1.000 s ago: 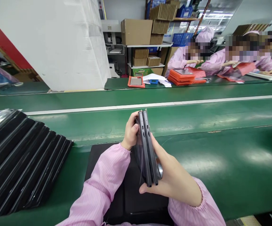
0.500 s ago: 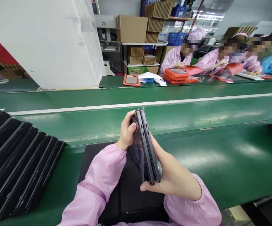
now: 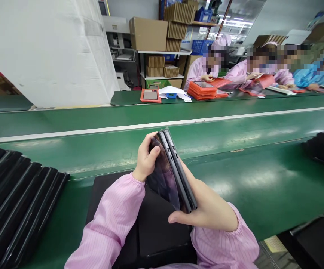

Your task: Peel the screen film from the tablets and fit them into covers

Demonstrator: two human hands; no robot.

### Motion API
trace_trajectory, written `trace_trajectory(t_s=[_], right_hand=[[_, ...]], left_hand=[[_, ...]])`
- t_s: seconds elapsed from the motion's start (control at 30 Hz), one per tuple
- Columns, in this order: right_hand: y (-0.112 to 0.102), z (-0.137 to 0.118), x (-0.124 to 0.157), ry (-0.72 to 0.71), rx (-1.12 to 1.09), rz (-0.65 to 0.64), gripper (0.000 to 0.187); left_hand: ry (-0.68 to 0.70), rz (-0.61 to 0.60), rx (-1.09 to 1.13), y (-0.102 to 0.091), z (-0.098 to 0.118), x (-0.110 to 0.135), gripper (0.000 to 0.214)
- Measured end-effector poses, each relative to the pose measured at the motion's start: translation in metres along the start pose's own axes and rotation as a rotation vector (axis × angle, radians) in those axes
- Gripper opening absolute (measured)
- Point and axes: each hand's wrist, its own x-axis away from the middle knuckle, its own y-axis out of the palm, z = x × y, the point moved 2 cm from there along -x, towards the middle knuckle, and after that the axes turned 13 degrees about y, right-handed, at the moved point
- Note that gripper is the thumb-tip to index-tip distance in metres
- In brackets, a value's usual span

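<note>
Further out from the dark laptop (image 3: 179,175) than a moment earlier, a clear plastic film (image 3: 162,179) bows away from its face, while the head camera has swung slightly right. Tilted on edge above a black mat (image 3: 106,198) at lower centre of the frame, the laptop sits between a person's two hands. The left hand (image 3: 145,158) grips its upper end, fingers curled tight and thumb pressed near the film's edge. The right hand (image 3: 204,211) cradles it from below, fingers closed around the lower edge. The step in hand appears to be peeling the film off; where it remains attached cannot be told from this angle. The next move seems to call for a slow, even pull while the laptop stays firmly held. Rows of black slabs (image 3: 18,194) lean together on the green conveyor belt (image 3: 235,179) at lower left, with more (image 3: 321,147) at right. Across the line at upper right, co-workers in pink smocks (image 3: 201,71) work beside a pile of orange folders (image 3: 201,91).
</note>
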Motion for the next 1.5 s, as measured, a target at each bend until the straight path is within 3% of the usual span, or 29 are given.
trace_trajectory(t_s=[0.87,1.13,1.37,1.5], right_hand=[[0.005,-0.005,0.002,0.024,-0.044,-0.058,0.124],[0.003,-0.004,0.006,0.056,-0.162,-0.094,0.129],[-0.005,-0.002,0.007,0.093,-0.265,-0.043,0.08],[-0.004,0.0,0.004,0.066,-0.303,-0.043,0.064]], left_hand=[[-0.032,0.019,0.055,0.003,-0.004,0.006,0.049],[-0.045,0.002,0.129,0.002,-0.005,0.011,0.052],[-0.005,-0.056,0.082,0.005,-0.004,0.009,0.051],[-0.021,-0.062,0.012,0.003,-0.009,0.01,0.054]])
